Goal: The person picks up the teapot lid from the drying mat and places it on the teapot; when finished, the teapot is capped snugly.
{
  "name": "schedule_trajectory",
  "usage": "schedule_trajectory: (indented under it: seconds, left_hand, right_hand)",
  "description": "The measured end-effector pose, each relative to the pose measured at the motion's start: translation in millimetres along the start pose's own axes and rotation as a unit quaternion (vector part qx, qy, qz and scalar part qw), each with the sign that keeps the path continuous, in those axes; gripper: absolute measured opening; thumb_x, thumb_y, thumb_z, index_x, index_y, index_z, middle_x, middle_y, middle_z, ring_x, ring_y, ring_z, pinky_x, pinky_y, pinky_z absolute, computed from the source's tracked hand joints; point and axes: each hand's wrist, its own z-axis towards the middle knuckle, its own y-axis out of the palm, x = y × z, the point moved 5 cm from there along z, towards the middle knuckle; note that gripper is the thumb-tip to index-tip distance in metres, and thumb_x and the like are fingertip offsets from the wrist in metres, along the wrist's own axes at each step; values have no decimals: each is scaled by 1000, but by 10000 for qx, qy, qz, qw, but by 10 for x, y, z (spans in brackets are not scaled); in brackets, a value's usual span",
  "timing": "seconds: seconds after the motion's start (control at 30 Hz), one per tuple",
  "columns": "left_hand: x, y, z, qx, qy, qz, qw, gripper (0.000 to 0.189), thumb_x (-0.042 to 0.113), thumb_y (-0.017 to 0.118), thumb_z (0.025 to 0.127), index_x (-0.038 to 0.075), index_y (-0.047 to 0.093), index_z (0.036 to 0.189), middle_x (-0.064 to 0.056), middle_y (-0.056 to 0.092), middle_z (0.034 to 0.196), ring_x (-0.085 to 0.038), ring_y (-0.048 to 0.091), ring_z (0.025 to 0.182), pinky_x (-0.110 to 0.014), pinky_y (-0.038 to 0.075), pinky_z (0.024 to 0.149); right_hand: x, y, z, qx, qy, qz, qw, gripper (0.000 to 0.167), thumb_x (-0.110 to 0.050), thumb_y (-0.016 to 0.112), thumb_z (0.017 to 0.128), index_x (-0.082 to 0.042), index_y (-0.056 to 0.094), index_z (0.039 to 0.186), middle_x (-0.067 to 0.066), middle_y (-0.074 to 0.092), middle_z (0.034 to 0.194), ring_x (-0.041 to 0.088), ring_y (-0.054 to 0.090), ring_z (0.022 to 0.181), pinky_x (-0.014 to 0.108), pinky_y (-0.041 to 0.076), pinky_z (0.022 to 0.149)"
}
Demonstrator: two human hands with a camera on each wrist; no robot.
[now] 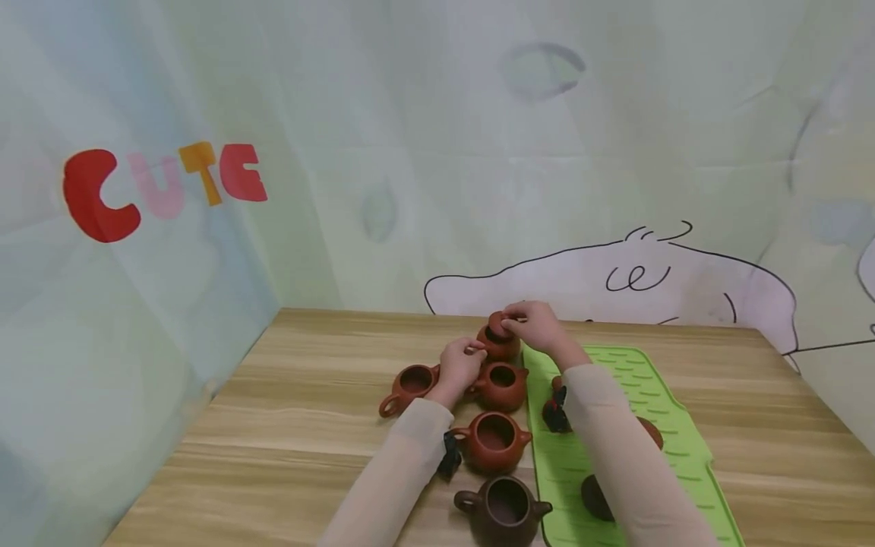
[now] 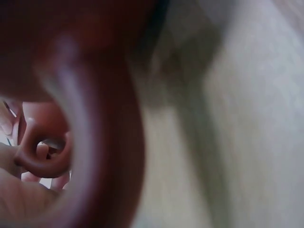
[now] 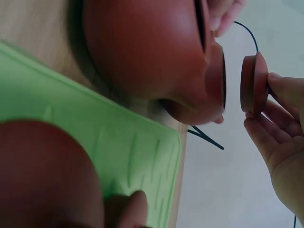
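My right hand (image 1: 541, 328) pinches a round reddish-brown teapot lid (image 3: 255, 85) by its top side. Tilted on edge, the lid is just above the open mouth of the farthest red clay teapot (image 1: 504, 349), apart from it in the right wrist view. On that pot's left side my left hand (image 1: 461, 370) holds its loop handle (image 2: 45, 167) between thumb and fingers. Just nearer stands a second lidless red teapot (image 1: 502, 391). To the left of my left hand sits another open red teapot (image 1: 413, 384), partly covered by the hand.
Nearer in the row stand a red teapot (image 1: 494, 441) and a dark brown one (image 1: 507, 509), both lidless. On the green ridged mat (image 1: 625, 365) at right lie several lids, including a dark one (image 1: 597, 497), partly behind my right sleeve. A printed curtain hangs behind the wooden table (image 1: 328, 342).
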Motion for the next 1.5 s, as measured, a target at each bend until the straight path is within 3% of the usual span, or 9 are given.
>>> schedule_trajectory:
  seconds: [0.3,0.57,0.83,1.3,1.5]
  left_hand:
    - [-5,15,4,-86,-85,-93,9999,11,9,62,92,3,68,99,-8,59,83,-13,48,44,-24,42,38]
    - [10,-3,-10,-76,-43,-11,10000,10,9,62,92,3,68,98,-8,59,83,-14,49,49,-23,41,40]
    - [19,-9,-14,-78,88,45,9999,10,7,61,93,2,68,97,-9,58,84,-14,48,51,-23,41,44]
    - [1,12,-3,-58,-27,-2,10000,10,9,62,93,3,68,97,-9,59,83,-14,48,49,-22,42,41]
    - [-7,17,2,-127,-218,-73,9997,11,10,61,93,4,67,99,-9,59,86,-14,48,47,-23,42,41]
  right_hand:
    - [45,110,39,40,-23,-135,9999,26,-10,58,95,5,66,115,21,65,117,36,58,114,46,49,94]
    - [24,161,49,-30,-172,-401,9990,22,-9,59,94,4,68,109,19,67,109,33,61,105,45,50,89]
    - [48,190,62,-99,14,-498,9987,27,-11,59,95,5,66,116,21,66,115,33,60,109,46,49,92]
    - [71,230,75,-69,168,-637,9978,27,-13,57,96,4,66,115,20,66,114,32,61,107,45,49,91]
    - [59,217,49,-91,136,-550,9984,30,-14,57,96,5,63,119,21,64,116,33,59,109,47,48,93]
